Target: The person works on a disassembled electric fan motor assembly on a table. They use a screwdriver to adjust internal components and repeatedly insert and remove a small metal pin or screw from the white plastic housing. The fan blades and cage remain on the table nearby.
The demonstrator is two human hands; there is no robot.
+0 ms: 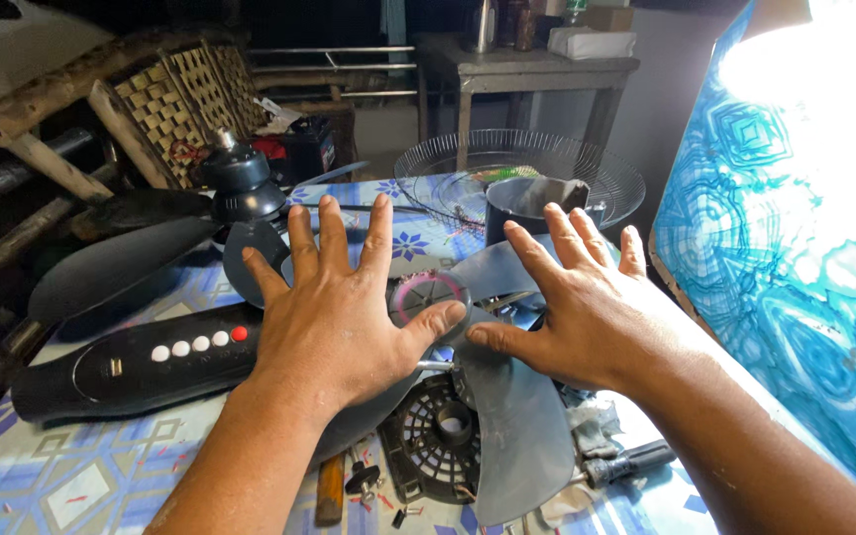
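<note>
My left hand [334,302] lies flat with fingers spread over a grey fan blade [517,436], its thumb touching the blade's round hub [426,294], which has a pink ring. My right hand [577,307] rests fingers apart on the blade's right side, thumb pointing at the left thumb. Neither hand grips anything. Under the blade sits a black vented motor cover [433,441].
A black fan base [136,362] with white and red buttons lies at the left, a fan motor housing [240,178] behind it. A wire fan guard [522,173] and dark cup [527,203] stand at the back. A screwdriver [626,461] and loose screws lie on the patterned tablecloth [71,476].
</note>
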